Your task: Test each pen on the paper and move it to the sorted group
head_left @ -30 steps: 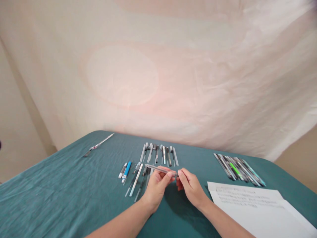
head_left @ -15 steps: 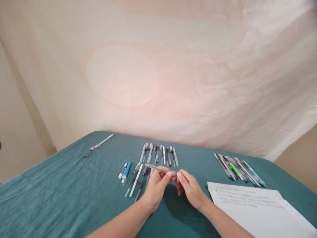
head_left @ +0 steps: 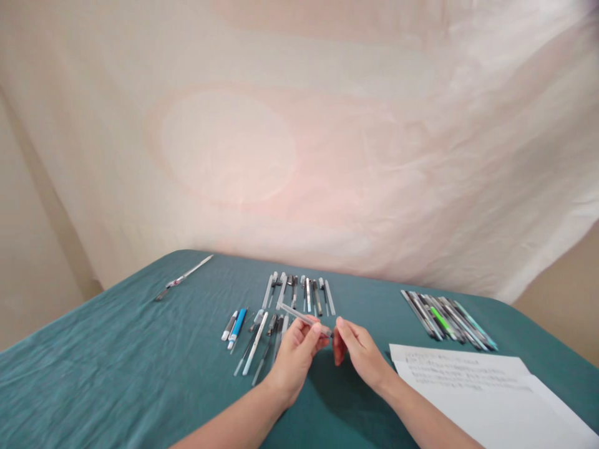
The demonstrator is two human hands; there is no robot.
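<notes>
My left hand [head_left: 299, 349] is closed around a clear pen barrel [head_left: 299, 313], which tilts up and away to the left. The barrel's dark near end points at my right hand [head_left: 358, 349]. The fingers of that hand are drawn together just to the right of the barrel's end, a narrow gap apart from it. Whatever they may pinch is hidden. Beside my left hand lie pen parts: a white pen [head_left: 255, 344], a blue pen [head_left: 238, 325], and several caps and refills, some partly covered by the hand.
Behind my hands is a row of disassembled pens [head_left: 309, 294] on the green cloth [head_left: 116, 374]. A bundle of pens [head_left: 461, 321] lies at the right, beyond paper sheets with writing [head_left: 477, 405]. One long thin item [head_left: 185, 277] rests at the far left.
My right fingers have come slightly away from the pen barrel's end, where they were touching before. The barrel stays in my left hand, tilted a little more steeply.
</notes>
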